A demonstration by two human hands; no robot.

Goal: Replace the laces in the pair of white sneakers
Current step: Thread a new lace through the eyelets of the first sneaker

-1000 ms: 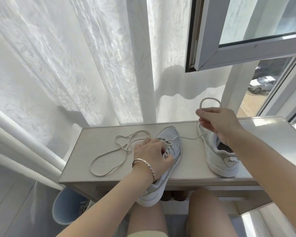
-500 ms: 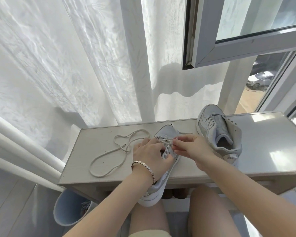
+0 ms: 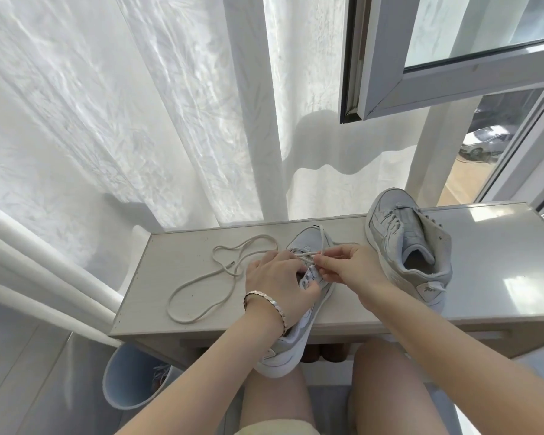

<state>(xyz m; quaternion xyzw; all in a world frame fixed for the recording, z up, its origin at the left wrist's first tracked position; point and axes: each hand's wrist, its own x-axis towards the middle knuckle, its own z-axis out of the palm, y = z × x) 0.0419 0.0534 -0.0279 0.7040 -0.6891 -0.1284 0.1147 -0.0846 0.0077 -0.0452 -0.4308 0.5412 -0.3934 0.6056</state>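
Note:
One white sneaker lies lengthwise on the narrow table, its heel hanging over the front edge above my knees. My left hand, with a bracelet on the wrist, grips its upper around the eyelets. My right hand pinches the cream lace just over the tongue. The lace's free length loops across the table to the left. The second white sneaker stands to the right, laced, its opening facing me.
A sheer white curtain hangs behind the table. An open window sash juts out above the right side. A pale blue bin stands on the floor under the table's left end. White pipes run along the left.
My right hand came down from the right with the lace and now pinches it at the near sneaker's eyelets. The second sneaker is uncovered. My left hand stayed on the near sneaker.

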